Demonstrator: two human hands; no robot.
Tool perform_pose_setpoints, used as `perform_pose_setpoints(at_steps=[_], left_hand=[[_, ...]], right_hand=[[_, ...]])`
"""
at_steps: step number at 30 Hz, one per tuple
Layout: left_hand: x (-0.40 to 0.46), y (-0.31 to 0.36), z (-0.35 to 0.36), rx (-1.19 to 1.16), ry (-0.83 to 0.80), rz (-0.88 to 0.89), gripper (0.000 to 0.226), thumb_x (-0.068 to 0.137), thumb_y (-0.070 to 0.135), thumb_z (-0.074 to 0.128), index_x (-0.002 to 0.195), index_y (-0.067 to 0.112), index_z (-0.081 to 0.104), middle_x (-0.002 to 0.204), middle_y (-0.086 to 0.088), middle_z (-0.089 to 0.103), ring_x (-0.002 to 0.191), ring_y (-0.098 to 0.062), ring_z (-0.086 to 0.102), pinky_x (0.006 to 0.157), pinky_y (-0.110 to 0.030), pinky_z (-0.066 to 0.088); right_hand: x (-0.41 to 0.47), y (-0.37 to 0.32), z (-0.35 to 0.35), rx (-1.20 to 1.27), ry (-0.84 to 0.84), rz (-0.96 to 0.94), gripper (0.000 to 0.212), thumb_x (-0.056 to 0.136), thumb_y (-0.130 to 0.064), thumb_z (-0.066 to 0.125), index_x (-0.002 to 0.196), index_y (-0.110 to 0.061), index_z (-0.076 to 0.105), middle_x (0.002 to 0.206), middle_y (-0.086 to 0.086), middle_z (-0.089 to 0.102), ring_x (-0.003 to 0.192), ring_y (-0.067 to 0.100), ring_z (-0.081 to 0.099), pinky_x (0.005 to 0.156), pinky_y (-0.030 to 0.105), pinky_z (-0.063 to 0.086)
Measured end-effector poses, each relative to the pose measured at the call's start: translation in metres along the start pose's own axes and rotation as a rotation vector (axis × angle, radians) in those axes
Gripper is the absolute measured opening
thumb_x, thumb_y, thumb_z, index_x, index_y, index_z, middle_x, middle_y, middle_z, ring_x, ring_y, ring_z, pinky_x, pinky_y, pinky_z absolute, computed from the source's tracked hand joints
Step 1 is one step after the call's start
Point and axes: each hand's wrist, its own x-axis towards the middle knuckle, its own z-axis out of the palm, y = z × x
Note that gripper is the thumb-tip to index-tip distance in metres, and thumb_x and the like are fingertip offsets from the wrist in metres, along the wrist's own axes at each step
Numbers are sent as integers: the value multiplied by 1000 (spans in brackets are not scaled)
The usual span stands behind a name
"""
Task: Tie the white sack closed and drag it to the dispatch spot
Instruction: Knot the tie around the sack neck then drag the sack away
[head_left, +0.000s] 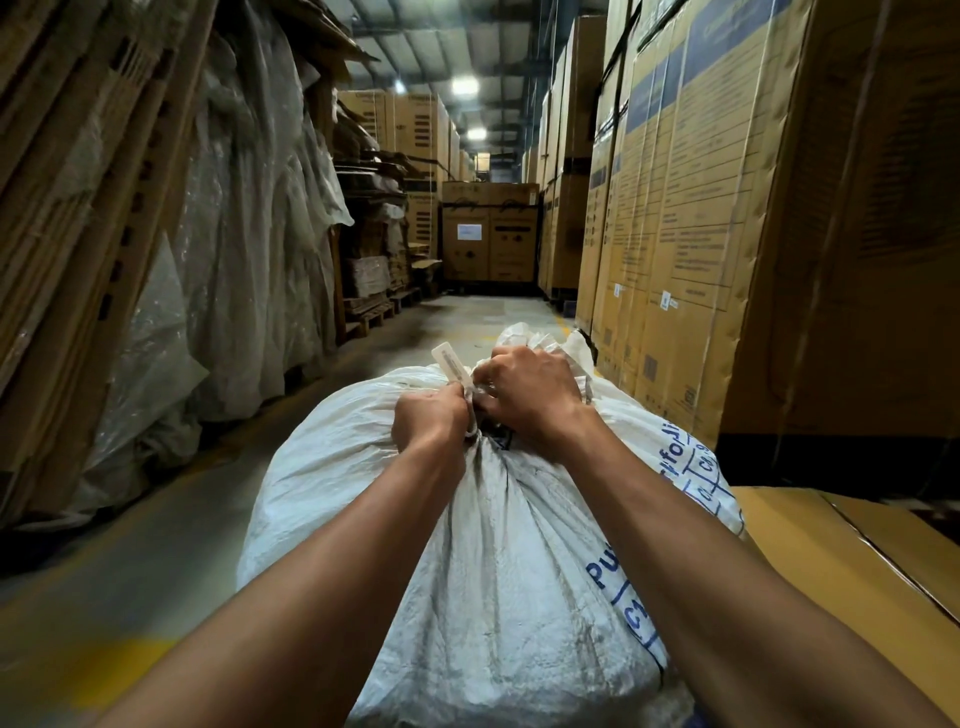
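Note:
A full white woven sack (488, 561) with blue print on its right side stands on the floor right in front of me. Its mouth is bunched into a neck near the top. My right hand (532, 397) is clenched around the gathered neck fabric. My left hand (428, 418) is closed on a white plastic seal tie (457, 376), whose flat tag sticks up to the left and whose strap loops around the neck. The loose sack mouth (540, 340) flares out behind my right hand.
A grey concrete aisle (467, 312) runs ahead between tall stacked cartons (701, 208) on the right and leaning cardboard with plastic sheeting (249, 218) on the left. Cartons (488, 239) block the aisle's far end. A flat carton (857, 561) lies at my right.

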Motion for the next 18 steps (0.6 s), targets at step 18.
perform_pose_setpoints(at_steps=[18], left_hand=[[27,-12,12,-169,-55,-116,38,52,26,82,82,4,76,71,-14,76,70,-29,77,82,-55,67]], right_hand=[[5,8,2,385,-94,169,19,91,-50,78,105,-38,82,110,-8,77,101,15,68,79,33,50]])
